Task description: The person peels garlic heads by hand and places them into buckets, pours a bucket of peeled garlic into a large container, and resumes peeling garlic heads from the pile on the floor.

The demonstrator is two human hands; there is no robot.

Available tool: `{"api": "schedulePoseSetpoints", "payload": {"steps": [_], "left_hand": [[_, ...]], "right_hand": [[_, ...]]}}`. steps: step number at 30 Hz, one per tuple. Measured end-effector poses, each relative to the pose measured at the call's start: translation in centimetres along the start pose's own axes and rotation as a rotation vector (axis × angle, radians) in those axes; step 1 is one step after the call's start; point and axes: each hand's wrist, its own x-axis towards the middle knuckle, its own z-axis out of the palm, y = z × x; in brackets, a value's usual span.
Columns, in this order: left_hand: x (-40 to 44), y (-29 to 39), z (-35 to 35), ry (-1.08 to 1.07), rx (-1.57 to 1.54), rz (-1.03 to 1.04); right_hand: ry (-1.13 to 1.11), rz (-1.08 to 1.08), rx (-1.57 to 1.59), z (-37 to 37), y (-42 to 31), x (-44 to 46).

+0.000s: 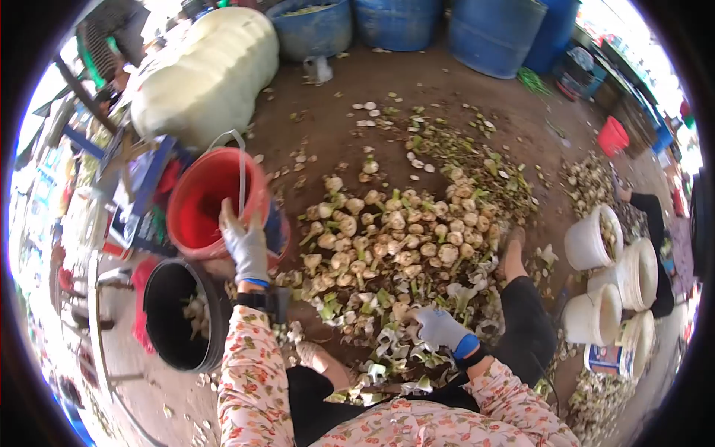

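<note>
While the left hand is positioned at the near side of the red bucket, its gloved fingers are extended, spread and released; contact with the rim cannot be confirmed. The right hand, also gloved, is located at the near edge of the pile of bulbs, with its fingertips at a single bulb; whether they grasp it cannot be told, because the back of the hand conceals the grip. The pile rests on the floor ahead of the person, with leafy scraps along its near side. Pale pieces lie inside the black bucket, beside the red one. Each bulb is judged light, firm and rounded, tending to roll when pushed, and possibly slippery where its surface is damp. Take hold around the widest part with moderate pressure; treat the green stem as a secondary hold only, since it is likely softer and may snap. Leafy scraps appear limp and liable to tear.
</note>
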Motion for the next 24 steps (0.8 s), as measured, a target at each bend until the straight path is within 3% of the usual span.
{"api": "schedulePoseSetpoints", "payload": {"steps": [4, 5, 6, 10, 14, 15, 16, 17, 20, 21, 24], "left_hand": [[-0.5, -0.9, 4.0, -0.144, 0.502, 0.252], [-1.4, -0.5, 4.6, -0.236, 0.516, 0.307], [-2.2, -0.1, 5.2, -0.324, 0.536, 0.360], [-5.1, 1.1, 10.6, -0.407, 0.328, 0.373], [-6.8, 2.1, 19.3, -0.891, 0.198, 0.293], [-7.6, 2.6, 21.9, -0.912, 0.134, 0.293], [-7.4, 4.6, 23.9, -1.068, 0.109, 0.284], [-7.8, 4.9, 26.9, -1.119, 0.120, 0.326], [-8.7, 8.0, 35.0, -1.265, 0.100, 0.373], [-9.2, 8.7, 38.0, -1.292, 0.088, 0.372], [-11.3, 10.5, 46.7, -1.417, 0.034, 0.287]], "right_hand": [[0.064, 0.089, 0.094, -3.7, 1.7, 1.4], [0.032, 0.101, 0.049, -3.4, 4.7, 3.1], [0.134, 0.072, -0.063, -2.7, 7.7, 4.9], [0.380, 0.195, 0.093, -10.4, 11.5, 7.8], [0.757, 0.323, 0.278, -15.0, 23.4, 12.6], [0.854, 0.390, 0.212, -15.5, 26.9, 13.5], [0.947, 0.459, 0.143, -16.2, 29.5, 14.3], [0.863, 0.634, 0.033, -17.8, 30.5, 14.6], [0.740, 0.672, 0.062, -20.2, 34.3, 17.1], [0.632, 0.660, 0.324, -21.3, 34.6, 17.9], [0.455, 0.479, 0.180, -21.1, 37.4, 20.2]]}}
